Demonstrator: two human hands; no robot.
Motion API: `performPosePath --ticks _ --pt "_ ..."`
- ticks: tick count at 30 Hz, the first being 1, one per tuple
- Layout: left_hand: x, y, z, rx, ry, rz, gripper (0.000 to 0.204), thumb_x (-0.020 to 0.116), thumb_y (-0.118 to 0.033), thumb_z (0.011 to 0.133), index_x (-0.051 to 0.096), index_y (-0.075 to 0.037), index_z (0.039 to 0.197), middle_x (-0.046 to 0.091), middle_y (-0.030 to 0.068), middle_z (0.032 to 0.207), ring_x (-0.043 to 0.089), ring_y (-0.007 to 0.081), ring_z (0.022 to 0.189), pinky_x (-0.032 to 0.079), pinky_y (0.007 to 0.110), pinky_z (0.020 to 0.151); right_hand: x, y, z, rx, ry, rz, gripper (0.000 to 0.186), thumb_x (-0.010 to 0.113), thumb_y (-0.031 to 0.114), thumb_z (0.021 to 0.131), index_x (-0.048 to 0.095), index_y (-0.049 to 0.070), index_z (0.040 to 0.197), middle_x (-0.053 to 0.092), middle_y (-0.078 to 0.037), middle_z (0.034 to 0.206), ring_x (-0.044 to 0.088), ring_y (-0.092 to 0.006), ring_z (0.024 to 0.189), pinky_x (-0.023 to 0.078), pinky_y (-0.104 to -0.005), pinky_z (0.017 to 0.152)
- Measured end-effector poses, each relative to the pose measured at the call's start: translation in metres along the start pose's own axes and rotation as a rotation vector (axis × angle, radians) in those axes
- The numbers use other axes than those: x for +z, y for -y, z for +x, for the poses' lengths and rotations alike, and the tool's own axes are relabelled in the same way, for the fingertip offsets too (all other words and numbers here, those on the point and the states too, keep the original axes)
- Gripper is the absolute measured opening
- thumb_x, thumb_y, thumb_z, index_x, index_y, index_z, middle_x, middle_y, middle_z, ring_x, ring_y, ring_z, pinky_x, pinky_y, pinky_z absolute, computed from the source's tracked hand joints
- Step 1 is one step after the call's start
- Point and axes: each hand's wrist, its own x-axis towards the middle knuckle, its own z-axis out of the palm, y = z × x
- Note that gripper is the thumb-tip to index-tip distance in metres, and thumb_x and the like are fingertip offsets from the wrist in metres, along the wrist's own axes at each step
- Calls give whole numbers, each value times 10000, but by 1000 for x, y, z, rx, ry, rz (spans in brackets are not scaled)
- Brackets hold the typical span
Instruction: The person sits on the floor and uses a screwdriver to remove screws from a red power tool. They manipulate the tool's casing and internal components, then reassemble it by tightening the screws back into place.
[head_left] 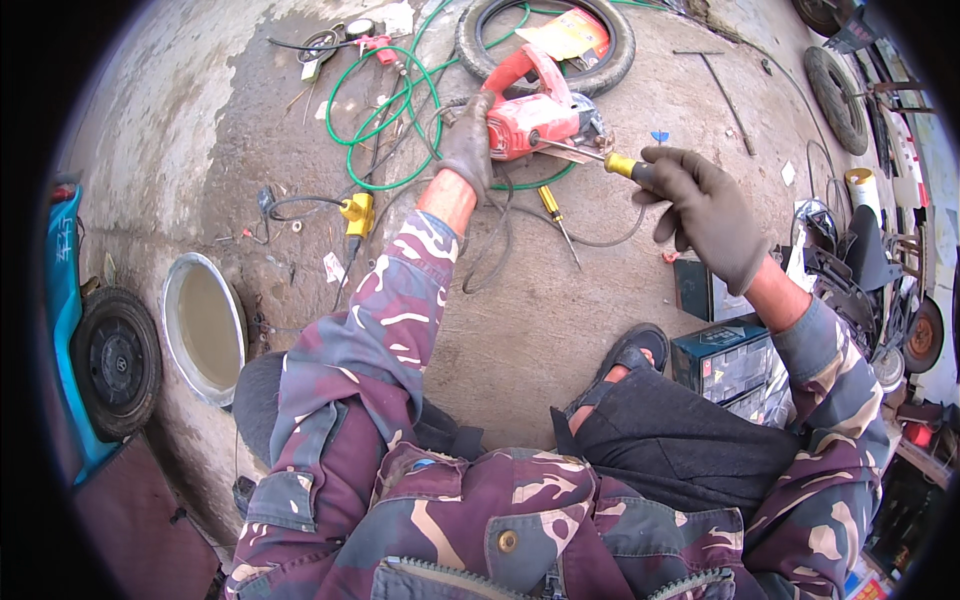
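Observation:
My left hand [468, 145], in a grey glove, is closed on the rear end of a red power tool [515, 125] with a loop handle on top and a bare metal part at its right end. In my gloved right hand [708, 210] is the dark and yellow handle of a screwdriver [625, 166]. Its shaft points left, and the tip meets the side of the red housing. A second screwdriver [552, 208], yellow-handled and slimmer, lies on the floor just below the tool.
Behind the tool lie a tyre [622, 60] and a coiled green hose [350, 160]. A yellow socket [357, 215] on a cable rests to the left, near a white basin [170, 310]. Dark battery-like boxes [725, 350] stand at right, beside a T-shaped bar [727, 100] farther off.

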Motion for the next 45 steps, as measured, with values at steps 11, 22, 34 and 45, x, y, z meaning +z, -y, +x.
performPosePath --ticks 11,22,34,45 --pt "1 3 0 37 -9 -41 472 623 -415 1040 604 -62 1353 740 139 1164 771 280 791 668 470 640 11 -7 2 -200 -135 1 501 625 225 1022 555 -36 1444 761 -130 1007 706 -148 686 525 -245 604" --pt "2 2 -2 30 -12 -54 457 629 -382 1044 609 -46 1353 731 134 1208 767 242 933 661 400 799 6 -3 10 -146 -132 -11 568 609 288 1050 483 -43 1494 772 -154 1064 739 -139 729 567 -264 588" --pt "6 1 -1 57 -28 -86 436 620 -351 1050 620 -40 1356 724 128 1226 750 228 999 637 378 866 6 -1 13 -152 -167 63 586 607 318 1042 489 -37 1492 773 -123 1037 752 -158 760 569 -265 589" --pt "-13 11 25 73 70 9 509 578 -464 1019 576 -140 1411 709 120 1297 755 279 1054 649 551 832 3 5 14 -107 -182 13 503 599 317 1056 561 -26 1423 773 -101 974 734 -135 716 565 -270 615"
